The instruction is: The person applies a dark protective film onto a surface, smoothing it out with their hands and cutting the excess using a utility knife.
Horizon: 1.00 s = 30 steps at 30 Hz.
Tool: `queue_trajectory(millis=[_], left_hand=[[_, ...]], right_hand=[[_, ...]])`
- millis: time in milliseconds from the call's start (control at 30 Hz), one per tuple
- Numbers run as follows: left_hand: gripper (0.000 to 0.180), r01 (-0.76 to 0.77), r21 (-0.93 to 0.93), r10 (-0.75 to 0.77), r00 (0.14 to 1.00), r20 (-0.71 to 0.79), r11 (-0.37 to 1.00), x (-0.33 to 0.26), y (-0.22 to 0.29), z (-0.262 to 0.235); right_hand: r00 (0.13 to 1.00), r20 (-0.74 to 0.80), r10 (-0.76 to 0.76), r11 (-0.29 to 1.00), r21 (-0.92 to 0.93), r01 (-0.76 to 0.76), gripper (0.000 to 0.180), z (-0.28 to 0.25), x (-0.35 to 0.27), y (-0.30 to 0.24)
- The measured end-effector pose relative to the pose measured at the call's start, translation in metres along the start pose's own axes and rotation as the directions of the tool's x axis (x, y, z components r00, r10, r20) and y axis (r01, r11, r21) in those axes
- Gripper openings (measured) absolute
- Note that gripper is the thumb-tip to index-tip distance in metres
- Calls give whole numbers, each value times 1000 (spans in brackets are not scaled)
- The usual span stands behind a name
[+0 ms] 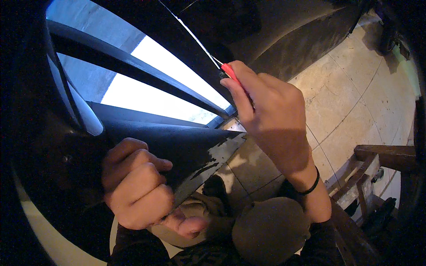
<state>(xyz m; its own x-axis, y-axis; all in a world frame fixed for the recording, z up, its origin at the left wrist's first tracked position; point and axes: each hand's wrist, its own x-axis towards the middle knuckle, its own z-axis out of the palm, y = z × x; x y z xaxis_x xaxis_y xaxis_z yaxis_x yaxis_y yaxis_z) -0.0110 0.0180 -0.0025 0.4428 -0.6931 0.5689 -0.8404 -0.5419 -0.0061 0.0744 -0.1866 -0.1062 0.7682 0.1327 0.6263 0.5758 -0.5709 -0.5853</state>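
Observation:
My right hand [275,106] is closed round the red and black handle of a screwdriver [229,71]. Its thin shaft points up and left, along a bright narrow gap in a dark panel [199,24]. My left hand [140,186] is curled into a fist, thumb low, against a dark door-like piece [164,144] with a worn, peeling edge. Whatever its fingers may hold is hidden. A black band [312,184] circles my right wrist.
Bright light comes through slanted openings between dark bars [137,71] at upper left. Tiled floor [341,88] stretches off to the right. A worn wooden frame [386,155] stands at lower right, and a rounded brown shape [270,230] lies close below my right wrist.

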Motion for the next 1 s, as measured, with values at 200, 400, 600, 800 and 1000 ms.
queue_trajectory(millis=[200, 400, 600, 800, 1000], left_hand=[[76, 2, 5, -1, 999, -40, 1000, 0, 0, 3], [78, 24, 11, -23, 999, -40, 1000, -1, 4, 3], [80, 3, 12, -3, 998, -57, 1000, 2, 3, 5], [80, 29, 10, -28, 995, -100, 1000, -1, 6, 8], [76, 38, -15, -39, 999, -17, 999, -1, 5, 0]], right_hand=[[1000, -21, -4, 984, -178, 0, 25, 14, -6, -4], [997, -81, -8, 976, -216, -10, 30, 20, -9, -6], [998, -20, 54, 982, -182, -57, 27, 21, -11, -4], [997, 19, 72, 986, -152, -68, 26, 28, -14, -2], [996, 33, 85, 985, -156, -79, 24, 33, -15, 0]])
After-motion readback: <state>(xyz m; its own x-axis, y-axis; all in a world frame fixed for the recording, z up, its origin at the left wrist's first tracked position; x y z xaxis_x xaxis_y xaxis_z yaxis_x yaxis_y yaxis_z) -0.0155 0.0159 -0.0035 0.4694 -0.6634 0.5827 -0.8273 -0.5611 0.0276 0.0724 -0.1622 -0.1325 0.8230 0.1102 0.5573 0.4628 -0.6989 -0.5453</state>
